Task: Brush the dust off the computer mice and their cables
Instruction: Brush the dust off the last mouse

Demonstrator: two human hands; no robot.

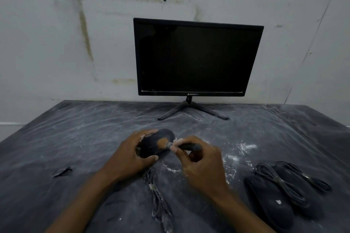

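Observation:
My left hand [130,154] grips a black computer mouse [153,146] and holds it just above the table's middle. My right hand [200,164] pinches a small dark-handled brush [186,146]; its orange-brown bristles touch the top of that mouse. The mouse's dusty bundled cable [159,200] trails toward me on the table. At the right lie two more black mice [269,200], side by side, with coiled cables [284,183] resting on top of them.
A dark plastic sheet [75,147] streaked with white dust covers the table. A black monitor [195,58] on a V-shaped stand [191,108] stands at the back against a stained white wall. A small tear [63,171] shows in the sheet at the left.

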